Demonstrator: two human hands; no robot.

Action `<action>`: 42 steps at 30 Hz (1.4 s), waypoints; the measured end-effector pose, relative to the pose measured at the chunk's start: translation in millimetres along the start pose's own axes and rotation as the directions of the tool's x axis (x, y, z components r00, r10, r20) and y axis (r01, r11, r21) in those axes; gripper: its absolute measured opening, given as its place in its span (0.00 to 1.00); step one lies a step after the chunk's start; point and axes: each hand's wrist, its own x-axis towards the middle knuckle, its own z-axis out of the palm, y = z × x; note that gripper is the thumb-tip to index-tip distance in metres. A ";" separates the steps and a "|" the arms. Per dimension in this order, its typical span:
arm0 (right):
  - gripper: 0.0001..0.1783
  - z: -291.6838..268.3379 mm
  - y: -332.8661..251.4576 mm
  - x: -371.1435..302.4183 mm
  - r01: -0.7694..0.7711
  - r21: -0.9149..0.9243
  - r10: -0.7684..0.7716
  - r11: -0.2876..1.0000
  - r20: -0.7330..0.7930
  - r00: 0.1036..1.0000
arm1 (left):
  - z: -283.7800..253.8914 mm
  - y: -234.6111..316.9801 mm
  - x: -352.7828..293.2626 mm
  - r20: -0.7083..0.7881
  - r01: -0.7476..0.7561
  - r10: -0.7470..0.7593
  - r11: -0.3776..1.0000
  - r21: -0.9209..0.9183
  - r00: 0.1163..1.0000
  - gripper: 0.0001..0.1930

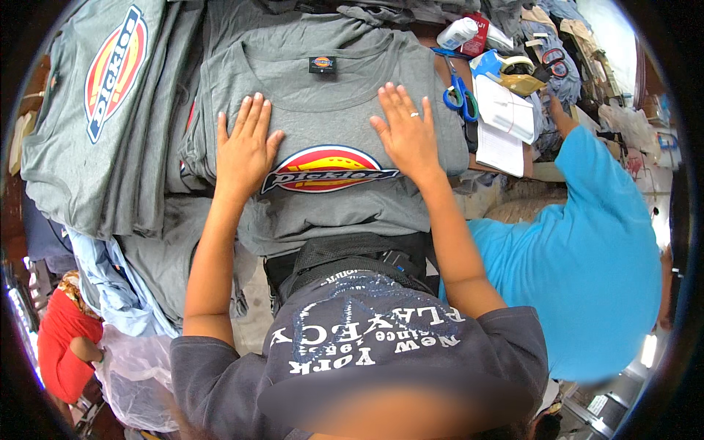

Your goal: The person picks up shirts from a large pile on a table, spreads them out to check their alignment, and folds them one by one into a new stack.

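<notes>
A grey T-shirt (pixel 315 128) with a red, yellow and blue chest print lies spread in front of me, its neckline and black label at the far side. Flat on its left part rests my left hand (pixel 248 143), fingers stretched out and slightly apart. My right hand (pixel 408 136), with a ring on one finger, presses flat on the right part, fingers extended. Neither hand grips anything. The near part of the shirt drapes over the edge close to my waist. More grey cloth shows under and around it.
At the left lies a stack of grey printed shirts (pixel 88 169). Blue-handled scissors (pixel 460 99), a notebook (pixel 501 150) and a tape roll (pixel 518 66) lie right of the shirt. A person in blue (pixel 579 257) is close on my right; another in red (pixel 66 345) is at lower left beside a plastic bag (pixel 136 374).
</notes>
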 end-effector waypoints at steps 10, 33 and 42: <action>0.28 33.7 52.8 60.0 -0.048 -0.127 0.033 0.991 -0.114 0.993 | 22.2 -51.4 65.2 -0.046 0.039 -0.032 0.987 0.153 0.998 0.24; 0.21 30.3 73.6 97.9 -0.007 0.069 0.031 0.998 -0.356 0.934 | 0.9 -79.0 106.6 -0.487 0.049 -0.069 0.997 -0.052 0.871 0.15; 0.12 -73.0 105.1 -87.3 -0.576 0.787 0.240 0.221 0.529 0.814 | 23.2 -24.7 -84.7 -0.326 0.308 -0.672 0.644 -0.700 0.665 0.11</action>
